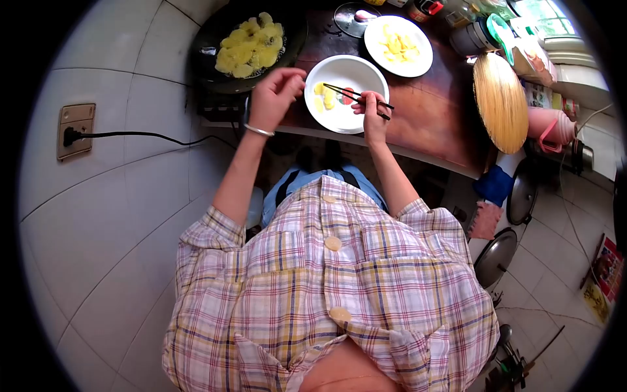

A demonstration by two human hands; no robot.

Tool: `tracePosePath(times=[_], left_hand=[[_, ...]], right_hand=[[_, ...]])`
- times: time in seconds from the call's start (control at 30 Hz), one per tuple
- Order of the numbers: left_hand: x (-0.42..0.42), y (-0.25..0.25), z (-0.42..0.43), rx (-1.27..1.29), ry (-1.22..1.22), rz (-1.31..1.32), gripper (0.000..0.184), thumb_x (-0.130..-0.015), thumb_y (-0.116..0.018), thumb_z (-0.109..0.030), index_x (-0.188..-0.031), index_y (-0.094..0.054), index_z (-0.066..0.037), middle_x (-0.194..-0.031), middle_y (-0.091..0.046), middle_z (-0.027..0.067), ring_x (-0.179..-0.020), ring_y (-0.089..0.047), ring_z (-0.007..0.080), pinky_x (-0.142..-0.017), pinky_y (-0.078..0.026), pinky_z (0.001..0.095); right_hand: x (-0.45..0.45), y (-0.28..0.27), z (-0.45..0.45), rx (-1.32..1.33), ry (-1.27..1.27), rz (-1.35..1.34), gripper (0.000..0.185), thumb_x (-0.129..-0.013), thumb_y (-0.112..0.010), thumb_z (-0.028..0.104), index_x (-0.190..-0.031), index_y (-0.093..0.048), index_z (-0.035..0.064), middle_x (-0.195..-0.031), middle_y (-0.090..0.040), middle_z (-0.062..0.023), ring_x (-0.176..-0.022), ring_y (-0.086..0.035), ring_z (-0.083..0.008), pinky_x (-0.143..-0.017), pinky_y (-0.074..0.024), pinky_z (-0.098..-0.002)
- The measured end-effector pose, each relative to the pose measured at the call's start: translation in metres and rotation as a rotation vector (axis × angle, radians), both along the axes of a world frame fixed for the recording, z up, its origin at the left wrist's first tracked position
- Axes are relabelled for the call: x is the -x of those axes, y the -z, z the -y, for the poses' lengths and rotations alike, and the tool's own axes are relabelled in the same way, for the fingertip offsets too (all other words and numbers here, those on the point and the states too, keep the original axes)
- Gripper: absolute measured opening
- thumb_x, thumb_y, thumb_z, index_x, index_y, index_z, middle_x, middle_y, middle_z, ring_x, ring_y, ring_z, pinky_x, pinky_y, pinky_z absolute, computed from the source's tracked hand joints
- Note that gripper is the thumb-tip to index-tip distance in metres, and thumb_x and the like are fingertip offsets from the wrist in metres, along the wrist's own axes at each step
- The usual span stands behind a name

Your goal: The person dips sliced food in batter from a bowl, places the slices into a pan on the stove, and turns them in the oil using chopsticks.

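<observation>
My right hand (373,119) grips a pair of black chopsticks (344,92). The chopstick tips reach over a white bowl (381,80) at the counter's front edge, beside a few pale yellow slices (323,101) that look like potato. A red printed pattern shows on the bowl's bottom. My left hand (275,98), with a bangle at the wrist, hovers between the bowl and a dark wok (208,70). Its fingers are curled together; whether anything is between them I cannot make out. Yellow slices (251,46) lie in bubbling oil in the wok.
A white plate (423,65) with more yellow slices stands behind the bowl. A glass lid (349,26) lies farther back. At the right are a round woven straw lid (499,101) and a pink thermos (545,124). A black cord runs from the wall socket (77,124).
</observation>
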State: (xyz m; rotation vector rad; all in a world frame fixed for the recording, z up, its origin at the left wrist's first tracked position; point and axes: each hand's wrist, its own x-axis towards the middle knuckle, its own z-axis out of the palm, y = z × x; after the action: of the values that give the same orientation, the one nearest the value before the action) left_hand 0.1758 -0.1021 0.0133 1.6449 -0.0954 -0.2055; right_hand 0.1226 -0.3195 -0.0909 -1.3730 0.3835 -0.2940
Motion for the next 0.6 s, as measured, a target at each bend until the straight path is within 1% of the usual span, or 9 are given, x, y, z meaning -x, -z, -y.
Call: tracePosePath(times=[0.03, 0.1, 0.2, 0.27, 0.3, 0.33, 0.37, 0.47, 0.6], left_hand=[[0.014, 0.015, 0.006, -0.004, 0.049, -0.042, 0.017, -0.089, -0.057, -0.015, -0.101, -0.063, -0.004, -0.083, -0.066, 0.0019, -0.071, -0.059, 0.005, -0.062, -0.046, 0.0177], [0.035, 0.05, 0.015, -0.005, 0.007, -0.158, 0.015, -0.087, -0.056, -0.011, -0.099, -0.062, -0.003, -0.08, -0.065, 0.0025, -0.067, -0.059, 0.0056, -0.061, -0.048, 0.0194], [0.047, 0.111, 0.023, -0.063, -0.149, -0.27, 0.019, -0.082, -0.06, -0.012, -0.099, -0.06, -0.003, -0.079, -0.064, 0.0034, -0.067, -0.061, 0.0081, -0.063, -0.05, 0.0213], [0.04, 0.14, 0.029, -0.068, -0.216, -0.295, 0.022, -0.08, -0.062, -0.013, -0.1, -0.059, -0.004, -0.078, -0.064, 0.0042, -0.068, -0.061, 0.0096, -0.064, -0.05, 0.0225], [0.034, 0.15, 0.031, -0.158, -0.272, -0.224, 0.026, -0.078, -0.065, -0.014, -0.101, -0.058, -0.004, -0.08, -0.063, 0.0034, -0.067, -0.06, 0.0095, -0.062, -0.049, 0.0224], [0.028, 0.153, 0.033, -0.248, -0.326, -0.15, 0.03, -0.077, -0.068, -0.014, -0.103, -0.056, -0.004, -0.081, -0.061, 0.0026, -0.065, -0.058, 0.0094, -0.06, -0.049, 0.0224], [0.023, 0.155, 0.033, -0.249, -0.327, -0.148, 0.03, -0.077, -0.068, -0.014, -0.103, -0.056, -0.004, -0.081, -0.061, 0.0026, -0.065, -0.058, 0.0094, -0.06, -0.049, 0.0224], [0.011, 0.155, 0.041, -0.476, -0.325, -0.021, 0.039, -0.066, -0.075, -0.018, -0.099, -0.057, -0.006, -0.08, -0.059, 0.0045, -0.062, -0.058, 0.014, -0.062, -0.049, 0.0284], [0.009, 0.164, 0.049, -0.574, -0.344, 0.08, 0.041, -0.062, -0.077, -0.017, -0.094, -0.054, -0.007, -0.079, -0.056, 0.0036, -0.06, -0.056, 0.0151, -0.061, -0.049, 0.0294]], right_hand=[[0.001, 0.0, 0.004, -0.012, 0.0, -0.008, 0.023, -0.094, -0.045, 0.015, -0.093, -0.057, -0.0047, -0.076, -0.063, -0.0113, -0.059, -0.06, -0.0127, -0.051, -0.0483, -0.0232], [0.008, -0.003, 0.008, 0.014, -0.023, -0.029, 0.023, -0.094, -0.046, 0.015, -0.094, -0.057, -0.0044, -0.077, -0.062, -0.0108, -0.059, -0.06, -0.0126, -0.05, -0.0478, -0.023], [0.017, -0.003, 0.005, 0.054, -0.077, -0.036, 0.021, -0.093, -0.048, 0.015, -0.096, -0.058, -0.0029, -0.081, -0.062, -0.0083, -0.062, -0.061, -0.012, -0.051, -0.0468, -0.0221], [0.016, 0.007, -0.005, 0.023, -0.077, 0.002, 0.019, -0.093, -0.049, 0.014, -0.096, -0.058, -0.002, -0.08, -0.062, -0.0068, -0.063, -0.061, -0.0111, -0.051, -0.0461, -0.0214], [0.016, 0.006, -0.012, 0.046, -0.07, 0.024, 0.018, -0.093, -0.049, 0.013, -0.095, -0.058, -0.0017, -0.081, -0.062, -0.0065, -0.062, -0.06, -0.0111, -0.051, -0.0454, -0.021], [0.017, 0.003, -0.018, 0.03, -0.072, 0.032, 0.017, -0.093, -0.049, 0.012, -0.095, -0.058, -0.0016, -0.081, -0.061, -0.0064, -0.062, -0.06, -0.0111, -0.051, -0.0452, -0.021], [0.018, 0.001, -0.023, 0.013, -0.073, 0.04, 0.017, -0.093, -0.049, 0.012, -0.095, -0.058, -0.0016, -0.082, -0.061, -0.0063, -0.062, -0.06, -0.0112, -0.051, -0.045, -0.0209], [0.022, -0.008, -0.029, 0.047, -0.101, 0.034, 0.017, -0.092, -0.049, 0.012, -0.092, -0.059, -0.0024, -0.08, -0.06, -0.0065, -0.061, -0.06, -0.011, -0.05, -0.0443, -0.0207], [0.032, -0.022, -0.025, -0.017, -0.131, 0.008, 0.016, -0.091, -0.05, 0.011, -0.093, -0.06, -0.002, -0.078, -0.06, -0.0063, -0.061, -0.059, -0.0106, -0.051, -0.0445, -0.0206]])
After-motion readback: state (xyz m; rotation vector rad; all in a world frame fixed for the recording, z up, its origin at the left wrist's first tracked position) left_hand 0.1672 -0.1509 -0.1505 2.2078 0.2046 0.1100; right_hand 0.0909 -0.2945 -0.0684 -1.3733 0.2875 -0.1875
